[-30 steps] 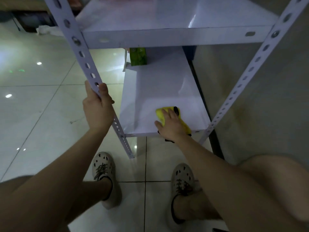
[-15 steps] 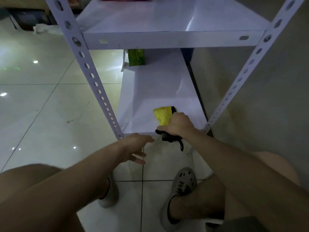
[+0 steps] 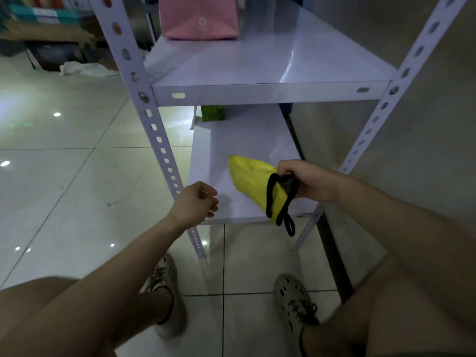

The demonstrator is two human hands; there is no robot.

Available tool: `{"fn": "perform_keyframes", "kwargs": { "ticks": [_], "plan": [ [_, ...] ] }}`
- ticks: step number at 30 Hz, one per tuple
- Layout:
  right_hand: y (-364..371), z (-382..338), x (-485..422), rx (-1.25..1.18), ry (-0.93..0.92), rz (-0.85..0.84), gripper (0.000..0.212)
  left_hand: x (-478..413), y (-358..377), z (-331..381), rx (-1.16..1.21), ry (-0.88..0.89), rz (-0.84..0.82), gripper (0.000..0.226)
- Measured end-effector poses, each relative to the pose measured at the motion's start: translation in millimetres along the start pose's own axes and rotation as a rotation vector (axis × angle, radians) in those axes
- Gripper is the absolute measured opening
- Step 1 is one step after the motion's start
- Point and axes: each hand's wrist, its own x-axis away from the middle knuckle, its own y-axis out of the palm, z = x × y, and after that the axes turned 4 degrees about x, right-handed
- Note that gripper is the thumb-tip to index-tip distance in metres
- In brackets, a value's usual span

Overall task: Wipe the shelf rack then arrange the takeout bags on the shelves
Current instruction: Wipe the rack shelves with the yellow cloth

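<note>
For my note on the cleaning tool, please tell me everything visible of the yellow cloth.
The yellow cloth looks like soft fabric, bright yellow, with a black border and a black loop that hangs down from its near end. It is bunched, not spread flat, and its far tip points away to the left. The right hand grips its near end with curled fingers. It is over the front part of the lower shelf; whether the tip touches the shelf I cannot tell.

Upper shelf (image 3: 283, 63): pink bag (image 3: 199, 19). Lower shelf (image 3: 244, 140): green bag (image 3: 212, 113), rear.
</note>
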Motion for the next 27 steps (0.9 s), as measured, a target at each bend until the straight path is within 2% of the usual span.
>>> {"fn": "perform_keyframes", "kwargs": {
  "ticks": [3, 5, 7, 11, 13, 20, 24, 27],
  "plan": [
    [8, 8, 6, -0.15, -0.024, 0.032, 0.02, 4, 0, -3, 0.048, 0.038, 0.04, 0.015],
    [18, 12, 8, -0.147, -0.057, 0.06, 0.016, 7, -1, -3, 0.113, 0.066, 0.078, 0.016],
    [31, 14, 10, -0.05, -0.114, 0.092, 0.006, 11, -2, -1, 0.189, 0.071, 0.112, 0.018],
    [54, 28, 22, 0.118, -0.196, 0.111, 0.024, 19, -5, 5, 0.375, 0.006, 0.105, 0.022],
    [60, 38, 28, 0.242, -0.259, 0.119, 0.028, 18, -5, 9, 0.391, 0.013, 0.084, 0.026],
    [70, 69, 36, 0.431, -0.53, 0.167, 0.033, 8, -6, 14, 0.075, 0.081, 0.031, 0.015],
    [68, 75, 31, 0.375, -0.374, 0.081, 0.055, 10, -2, 17, -0.122, 0.22, 0.024, 0.012],
    [71, 70, 28, 0.296, -0.391, 0.203, 0.06, 20, 1, 19, -0.368, 0.424, -0.023, 0.018]
  ]
}}
